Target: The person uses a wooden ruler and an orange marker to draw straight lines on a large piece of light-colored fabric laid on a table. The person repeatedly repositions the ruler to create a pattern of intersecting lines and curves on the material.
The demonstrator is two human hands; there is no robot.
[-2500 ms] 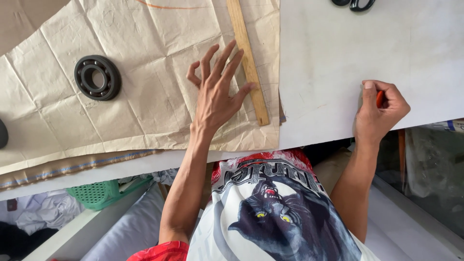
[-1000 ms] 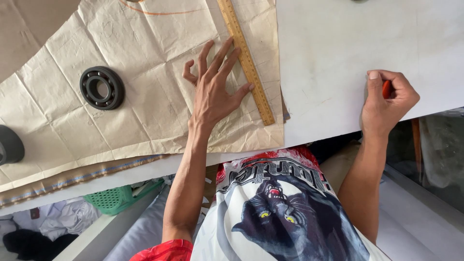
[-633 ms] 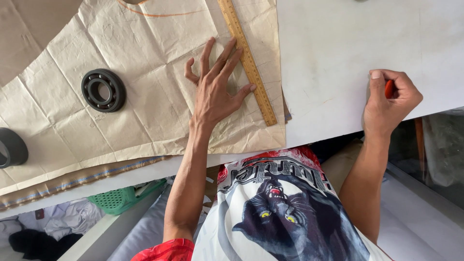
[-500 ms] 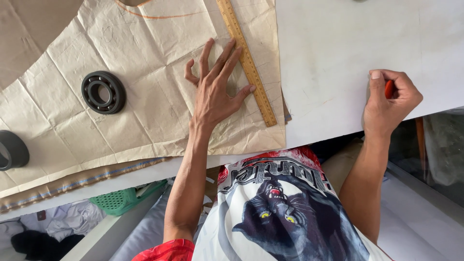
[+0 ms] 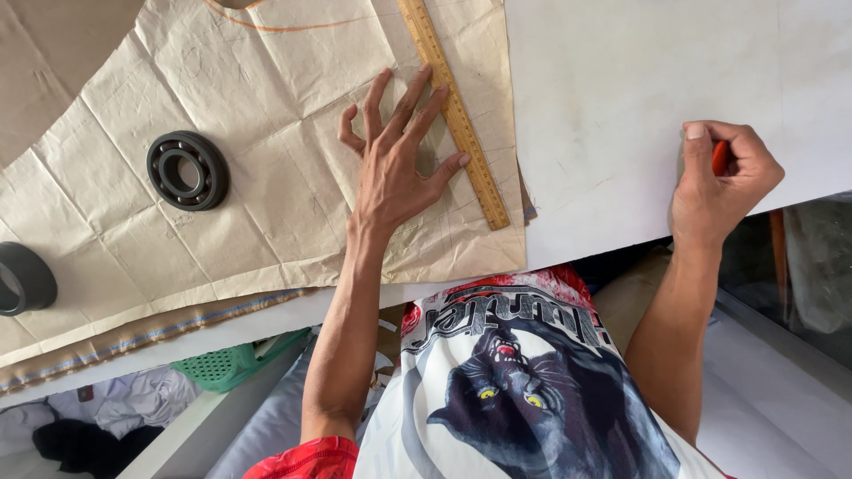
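Creased brown pattern paper (image 5: 266,195) lies under the left hand (image 5: 395,168), fingers splayed flat, thumb against a wooden ruler (image 5: 454,111). The right hand (image 5: 721,182) is clenched round a red marker (image 5: 720,157) on the white worktop (image 5: 621,89). If the flat palm eased, the ruler could skew; a bearing ring (image 5: 187,170) weights the paper.

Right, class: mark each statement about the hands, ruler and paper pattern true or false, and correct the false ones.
1. The left hand lies flat on the paper pattern. True.
2. The wooden ruler is under the right hand. False: it lies by the left hand's fingertips.
3. The right hand grips something red. True.
4. The bearing ring sits on the white sheet. False: it rests on the paper pattern.
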